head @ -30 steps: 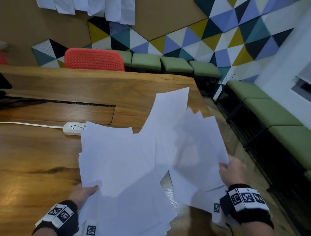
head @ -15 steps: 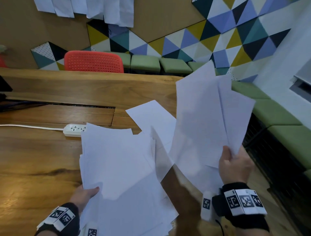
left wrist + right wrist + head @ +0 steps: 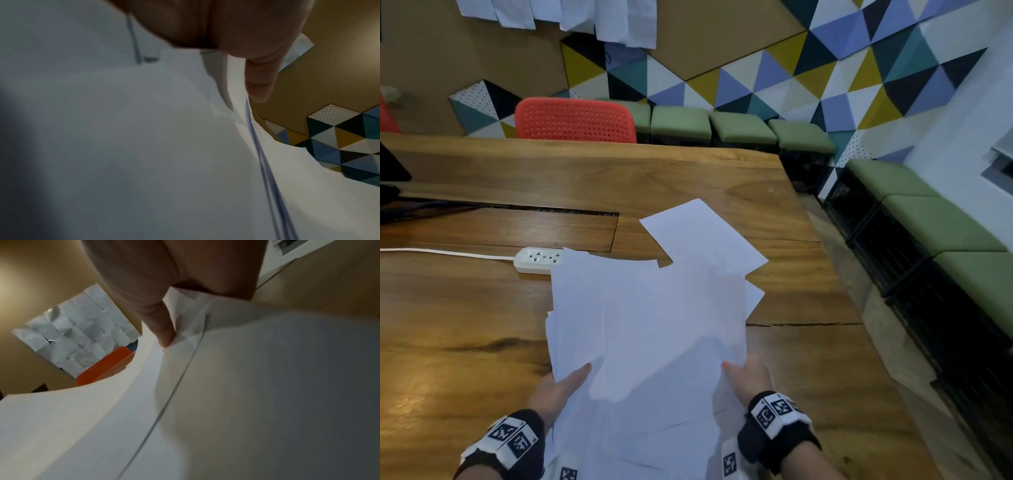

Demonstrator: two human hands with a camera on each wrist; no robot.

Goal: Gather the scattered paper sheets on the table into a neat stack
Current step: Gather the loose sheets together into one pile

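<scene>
Paper sheets (image 3: 650, 325) lie fanned between both grips; left hand (image 3: 558, 387) and right hand (image 3: 748, 375) each pinch, apparently, one near edge, thumbs on top.

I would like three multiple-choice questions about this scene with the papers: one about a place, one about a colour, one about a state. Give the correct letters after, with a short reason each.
1. Where is the power strip?
A. at the pile's far left corner
B. on the green bench
C. under the chair

2. What colour is the chair behind the table?
A. blue
B. red
C. black

3. How are the paper sheets now?
A. in one squared stack
B. overlapping, edges uneven
C. rolled up

Answers: 1 A, it lies on the table there. 2 B, its perforated back is red. 3 B, corners stick out while the left hand and right hand grip them.
</scene>
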